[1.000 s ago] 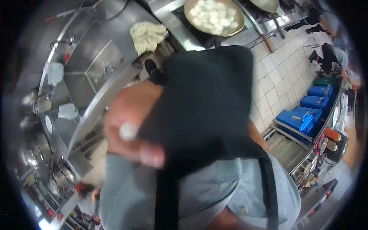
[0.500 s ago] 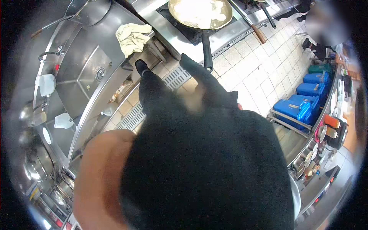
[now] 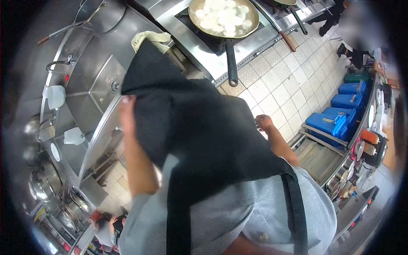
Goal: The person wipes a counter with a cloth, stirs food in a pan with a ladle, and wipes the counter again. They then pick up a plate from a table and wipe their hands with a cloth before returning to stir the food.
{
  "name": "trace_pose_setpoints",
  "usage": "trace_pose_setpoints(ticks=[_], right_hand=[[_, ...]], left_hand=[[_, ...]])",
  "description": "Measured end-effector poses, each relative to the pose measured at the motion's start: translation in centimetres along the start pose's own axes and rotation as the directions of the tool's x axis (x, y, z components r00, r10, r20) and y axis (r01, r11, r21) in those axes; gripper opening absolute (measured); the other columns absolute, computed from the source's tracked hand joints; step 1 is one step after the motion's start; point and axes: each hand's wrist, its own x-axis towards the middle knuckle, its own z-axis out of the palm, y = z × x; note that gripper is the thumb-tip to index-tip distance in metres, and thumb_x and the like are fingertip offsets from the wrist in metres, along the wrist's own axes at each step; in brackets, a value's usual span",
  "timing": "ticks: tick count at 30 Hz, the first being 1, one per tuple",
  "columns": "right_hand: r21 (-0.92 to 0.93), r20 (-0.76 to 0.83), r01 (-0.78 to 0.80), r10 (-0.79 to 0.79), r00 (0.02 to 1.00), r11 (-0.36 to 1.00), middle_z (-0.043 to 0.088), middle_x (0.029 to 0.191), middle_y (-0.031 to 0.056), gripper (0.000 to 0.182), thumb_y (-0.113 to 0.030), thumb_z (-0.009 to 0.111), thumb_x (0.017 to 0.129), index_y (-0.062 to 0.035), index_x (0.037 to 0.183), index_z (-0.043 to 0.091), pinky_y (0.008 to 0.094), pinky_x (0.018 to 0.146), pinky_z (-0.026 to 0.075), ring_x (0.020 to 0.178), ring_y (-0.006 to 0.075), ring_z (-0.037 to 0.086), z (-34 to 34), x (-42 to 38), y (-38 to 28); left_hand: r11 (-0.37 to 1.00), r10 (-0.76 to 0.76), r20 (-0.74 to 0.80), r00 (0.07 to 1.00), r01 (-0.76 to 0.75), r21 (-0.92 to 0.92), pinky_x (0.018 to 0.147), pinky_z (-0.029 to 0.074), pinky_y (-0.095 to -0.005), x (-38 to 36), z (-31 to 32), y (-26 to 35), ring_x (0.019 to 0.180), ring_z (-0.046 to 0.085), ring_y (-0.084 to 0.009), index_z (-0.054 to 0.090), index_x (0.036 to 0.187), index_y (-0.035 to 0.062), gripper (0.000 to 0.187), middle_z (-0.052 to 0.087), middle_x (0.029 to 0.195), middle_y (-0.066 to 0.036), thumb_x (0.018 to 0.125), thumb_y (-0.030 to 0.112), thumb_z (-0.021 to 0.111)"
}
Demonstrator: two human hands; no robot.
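My left hand [image 3: 128,112] is at the left edge of the black apron [image 3: 208,131]; its fingers are blurred, and I cannot tell whether they grip the cloth. The apron spreads out over my front, its upper left corner overlapping a pale cloth [image 3: 151,37] by the sink. Beyond the apron's right edge, over the tiled floor, my right hand [image 3: 265,123] hangs with loosely curled fingers and nothing visible in it. At the top, a frying pan [image 3: 225,17] with white round pieces in liquid sits on the stove, its black handle [image 3: 231,63] pointing toward me.
A steel sink [image 3: 95,80] with white containers is at left. Blue bins [image 3: 327,123] and a counter with sauce bottles [image 3: 369,137] stand at right. Another pan handle [image 3: 287,41] juts from the stove. People are at the upper right and lower left [image 3: 105,233].
My body and the apron have dropped away from the camera, showing the grey shirt. The left hand is now at the apron's edge, and the right hand has come into clear view.
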Motion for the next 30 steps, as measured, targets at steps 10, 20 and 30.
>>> trace_pose_setpoints(ticks=[10,20,30], right_hand=[[-0.099,0.028,0.038,-0.035,0.999,0.994,0.064,0.082,0.0084,0.034,-0.02,0.067,0.086,-0.0046,0.115,0.061,0.0351,0.057,0.05,0.064,0.0183,0.06,0.5,1.9,-0.7],[-0.114,0.036,0.13,-0.127,0.991,0.985,0.064,0.081,0.0081,0.031,-0.02,0.067,0.084,-0.0058,0.111,0.063,0.0333,0.053,0.05,0.063,0.0177,0.06,1.7,2.6,-2.2],[-0.041,-0.015,0.051,-0.052,0.999,0.998,0.065,0.08,0.0088,0.028,-0.021,0.068,0.086,-0.0055,0.108,0.065,0.0321,0.05,0.05,0.062,0.0175,0.061,0.9,0.9,1.1]], left_hand=[[0.999,0.013,0.28,0.96,-0.021,0.025,0.104,0.037,-0.0342,-2.0,6.9,-18.9,0.118,0.054,-0.0261,0.053,0.133,0.0014,0.057,0.057,0.13,-0.017,0.093,0.042,0.055],[0.878,0.267,0.344,0.9,-0.374,0.298,0.107,0.034,-0.0349,-4.0,16.3,-28.9,0.12,0.052,-0.0257,0.052,0.134,0.0004,0.058,0.054,0.134,-0.016,0.093,0.041,0.054],[0.997,0.035,0.299,0.954,-0.052,0.049,0.106,0.034,-0.0353,-6.4,13.6,-20.7,0.117,0.053,-0.0235,0.054,0.13,0.0011,0.045,0.059,0.125,-0.012,0.099,0.031,0.042]])
